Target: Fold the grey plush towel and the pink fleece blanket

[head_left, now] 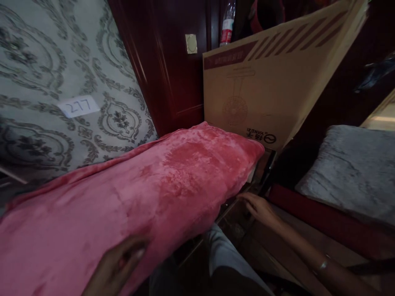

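In the head view, the one view here, a large pink plush piece (185, 181) stretches from 8 o'clock across the middle of the picture, its rounded far corner pointing toward 2 o'clock. As far as can be judged, most of the spreading out is done: the top lies broad and fairly even, without deep folds. What seems left is minor, namely a loose ridge along the side near the patterned wall (120, 119) at 10 o'clock and some slack where the near side drops away. The person's left hand (119, 261), at 7 o'clock, is over the near side with fingers partly curled; whether it pinches the cloth or only rests there cannot be told. The right hand (256, 207), at 4 o'clock, is loosely open, fingers slightly bent, just beside the far end and with no cloth visibly in its grasp. The piece looks thick and soft, with a velvety pile that shows paler pink toward 8 o'clock and deeper, mottled rose toward the far corner; whether it is a cushion or a folded blanket is unclear, and what carries it is hidden. Beyond its far end a cardboard box (271, 90) stands at 1 to 2 o'clock, and a grey cushion (354, 172) lies at 3 o'clock.
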Demonstrator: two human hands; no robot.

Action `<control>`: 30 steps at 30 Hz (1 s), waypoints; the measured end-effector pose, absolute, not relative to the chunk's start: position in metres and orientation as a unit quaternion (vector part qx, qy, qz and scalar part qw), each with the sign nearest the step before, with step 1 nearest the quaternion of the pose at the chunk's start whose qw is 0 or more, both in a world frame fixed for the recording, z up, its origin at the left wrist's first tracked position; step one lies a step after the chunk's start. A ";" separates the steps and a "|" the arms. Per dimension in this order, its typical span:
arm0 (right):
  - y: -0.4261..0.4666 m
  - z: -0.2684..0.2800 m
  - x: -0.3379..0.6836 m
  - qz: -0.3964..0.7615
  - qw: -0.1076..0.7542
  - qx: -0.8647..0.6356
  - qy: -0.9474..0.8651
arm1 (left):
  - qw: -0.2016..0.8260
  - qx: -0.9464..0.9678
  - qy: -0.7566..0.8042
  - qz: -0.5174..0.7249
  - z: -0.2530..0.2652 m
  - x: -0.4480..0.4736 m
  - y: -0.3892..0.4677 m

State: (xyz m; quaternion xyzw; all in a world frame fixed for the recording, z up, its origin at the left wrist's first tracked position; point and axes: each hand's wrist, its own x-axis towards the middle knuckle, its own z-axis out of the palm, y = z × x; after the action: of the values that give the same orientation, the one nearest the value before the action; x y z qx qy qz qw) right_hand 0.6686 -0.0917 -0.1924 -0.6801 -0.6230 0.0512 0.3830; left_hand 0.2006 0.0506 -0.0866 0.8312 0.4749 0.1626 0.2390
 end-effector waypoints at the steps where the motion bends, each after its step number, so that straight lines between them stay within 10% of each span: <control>1: -0.082 -0.180 0.663 0.023 0.400 -0.677 -0.618 | 0.236 0.832 0.473 0.168 -0.072 0.215 0.074; 15: 0.148 -0.113 0.543 -0.036 0.249 -0.604 -0.756 | -0.077 0.842 0.533 0.030 -0.096 0.322 0.191; 30: 0.094 -0.109 0.825 -0.031 0.235 -0.877 -0.417 | -0.089 0.837 0.540 0.005 -0.104 0.319 0.206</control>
State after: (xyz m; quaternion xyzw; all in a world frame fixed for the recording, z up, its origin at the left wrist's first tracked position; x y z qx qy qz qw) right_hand 0.8245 0.0936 -0.1094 -0.8773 -0.4171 -0.0314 0.2352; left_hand 0.3187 0.2061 -0.1037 0.8371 0.5397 0.0045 -0.0889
